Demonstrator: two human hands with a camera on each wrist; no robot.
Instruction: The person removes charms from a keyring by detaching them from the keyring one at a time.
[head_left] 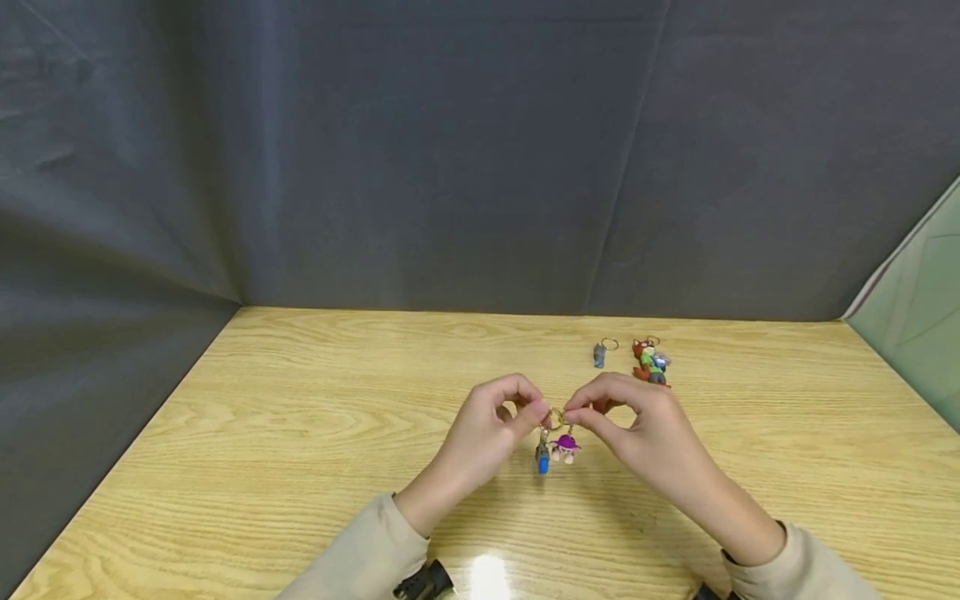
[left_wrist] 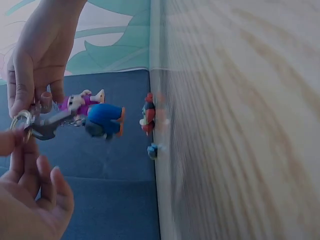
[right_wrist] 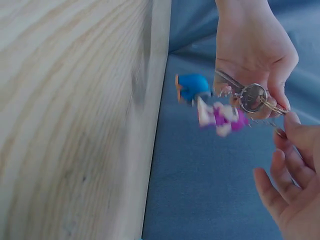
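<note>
Thumb and fingertips of my left hand (head_left: 487, 429) pinch one side of a gold key ring (head_left: 556, 419). From the other side my right hand (head_left: 648, 429) pinches the ring's edge. A metal key (right_wrist: 253, 97) with a round head hangs from the ring, beside the left fingers. Two small figure charms dangle below, above the table: one with blue trousers (left_wrist: 104, 115), and one with a purple hat (head_left: 566, 444) and pale feet. Both hands are close together, and their fingertips cover part of the ring.
Farther back on the wooden table (head_left: 300, 400) lies a small grey-blue figure keychain (head_left: 599, 355) with its ring. Right of it lies a red fox figure keychain (head_left: 647, 360) in a green shirt, beyond the right hand. A dark cloth (head_left: 450, 167) stands behind the table.
</note>
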